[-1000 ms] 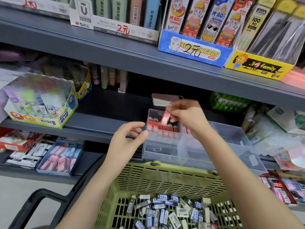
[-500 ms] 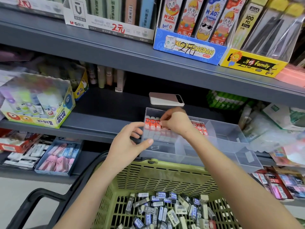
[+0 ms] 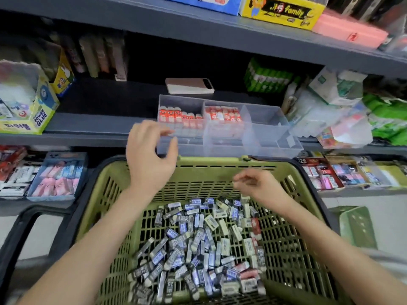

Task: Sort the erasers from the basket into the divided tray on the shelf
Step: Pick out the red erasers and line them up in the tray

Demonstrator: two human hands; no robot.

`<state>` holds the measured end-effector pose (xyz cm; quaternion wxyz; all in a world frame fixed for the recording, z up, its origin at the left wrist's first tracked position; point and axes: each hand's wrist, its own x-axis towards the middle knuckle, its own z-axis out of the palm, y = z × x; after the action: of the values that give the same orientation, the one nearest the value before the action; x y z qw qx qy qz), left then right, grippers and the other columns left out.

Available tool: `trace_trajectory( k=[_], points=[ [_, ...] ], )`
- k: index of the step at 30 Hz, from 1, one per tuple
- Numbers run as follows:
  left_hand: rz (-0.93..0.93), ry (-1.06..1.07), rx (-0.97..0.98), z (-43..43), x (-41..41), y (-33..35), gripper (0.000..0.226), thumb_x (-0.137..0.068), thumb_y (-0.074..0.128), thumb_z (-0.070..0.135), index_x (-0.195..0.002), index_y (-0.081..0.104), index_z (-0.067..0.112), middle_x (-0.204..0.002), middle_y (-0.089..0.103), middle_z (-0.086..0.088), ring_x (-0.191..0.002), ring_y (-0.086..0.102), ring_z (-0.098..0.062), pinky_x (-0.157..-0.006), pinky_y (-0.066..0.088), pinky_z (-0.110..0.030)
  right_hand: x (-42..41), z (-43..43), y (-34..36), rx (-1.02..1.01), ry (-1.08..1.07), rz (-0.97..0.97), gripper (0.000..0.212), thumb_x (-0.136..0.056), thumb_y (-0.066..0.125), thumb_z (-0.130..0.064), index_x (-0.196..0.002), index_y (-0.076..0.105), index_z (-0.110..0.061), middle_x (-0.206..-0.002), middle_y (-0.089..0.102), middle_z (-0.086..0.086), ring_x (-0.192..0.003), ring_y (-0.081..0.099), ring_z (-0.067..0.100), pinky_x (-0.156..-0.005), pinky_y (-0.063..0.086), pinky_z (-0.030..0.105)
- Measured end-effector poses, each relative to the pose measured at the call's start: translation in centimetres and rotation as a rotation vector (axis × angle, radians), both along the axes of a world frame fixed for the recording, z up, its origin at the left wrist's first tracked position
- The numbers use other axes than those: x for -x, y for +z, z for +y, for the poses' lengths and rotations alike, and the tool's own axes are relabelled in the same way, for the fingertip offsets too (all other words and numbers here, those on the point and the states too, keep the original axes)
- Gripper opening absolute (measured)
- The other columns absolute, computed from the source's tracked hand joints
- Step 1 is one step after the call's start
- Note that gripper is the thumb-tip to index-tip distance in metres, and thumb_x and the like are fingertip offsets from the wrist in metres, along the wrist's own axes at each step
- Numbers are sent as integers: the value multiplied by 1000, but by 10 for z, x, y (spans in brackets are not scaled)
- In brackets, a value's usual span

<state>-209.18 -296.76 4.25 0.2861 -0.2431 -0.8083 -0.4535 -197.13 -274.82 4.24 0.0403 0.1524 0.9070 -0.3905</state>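
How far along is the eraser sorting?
Done: red erasers fill rows in two compartments of the divided tray. In hand: nothing; the right hand hovers empty over the basket, the left hand beside the tray. Left: a large pile of erasers in the basket.

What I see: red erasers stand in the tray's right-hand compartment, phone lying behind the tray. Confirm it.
Not the right-hand one: the head view shows the red erasers standing in the left and middle compartments of the tray. The phone does lie behind the tray.
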Motion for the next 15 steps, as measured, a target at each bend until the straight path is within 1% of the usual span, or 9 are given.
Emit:
trace_trajectory(
  k=[3,5,6,7,9,10,12,13,15],
  points=[
    [21,-281,193,26,-39,-32,14,-81,60,19,-84,68,8,-84,63,-6,-85,52,-18,-79,39,-26,-32,31,-44,-130,-89,-462,13,-91,55,-7,-95,67,-5,-83,65,2,-82,64,19,-80,54,31],
    [9,-509,467,41,-62,-66,17,-81,67,23,-93,71,12,-95,65,-5,-95,55,-20,-82,50,-36,-48,34,-77,-259,-82,-665,22,-94,51,-14,-108,62,-2,-94,68,6,-92,65,23,-81,53,28],
    [-35,-607,635,45,-73,-85,24,-85,65,29,-104,69,15,-108,64,-6,-105,54,-22,-88,50,-40,-57,31,-91,-271,-140,-674,23,-95,51,-15,-110,61,-1,-101,68,9,-89,66,20,-76,54,24],
    [-110,-673,809,47,-82,-103,34,-89,58,37,-118,63,20,-126,58,-4,-120,47,-22,-99,45,-43,-67,27,-106,-295,-169,-644,20,-94,50,-11,-109,60,-1,-103,67,10,-83,65,17,-68,54,19],
    [-269,-743,1056,41,-95,-137,53,-92,44,53,-140,42,30,-152,32,-1,-141,21,-22,-117,19,-46,-78,18,-125,-300,-292,-564,21,-93,48,-3,-111,58,-4,-100,65,8,-79,65,14,-58,52,16],
    [-311,-760,1131,36,-99,-153,60,-92,38,59,-146,29,33,-157,19,-1,-145,9,-22,-117,5,-45,-82,15,-131,-281,-355,-505,22,-92,49,-1,-112,58,-4,-98,65,7,-80,65,14,-59,53,17],
    [-278,-769,1280,21,-102,-177,70,-91,28,67,-150,8,36,-160,1,-1,-146,-8,-24,-114,-12,-47,-85,12,-137,-243,-402,-445,20,-90,54,-3,-109,58,-5,-97,65,6,-82,65,15,-67,57,24],
    [-238,-768,1337,14,-101,-184,72,-90,24,69,-150,1,38,-159,-4,0,-145,-13,-24,-112,-16,-49,-86,11,-137,-239,-402,-431,19,-89,57,-4,-108,58,-5,-96,65,6,-82,65,14,-69,58,25],
    [-208,-760,1376,2,-96,-190,69,-90,22,69,-148,-2,42,-159,-4,4,-145,-13,-22,-112,-17,-51,-87,10,-139,-229,-404,-432,20,-88,60,-7,-108,56,-4,-93,64,5,-79,64,13,-66,57,24]
  ],
)
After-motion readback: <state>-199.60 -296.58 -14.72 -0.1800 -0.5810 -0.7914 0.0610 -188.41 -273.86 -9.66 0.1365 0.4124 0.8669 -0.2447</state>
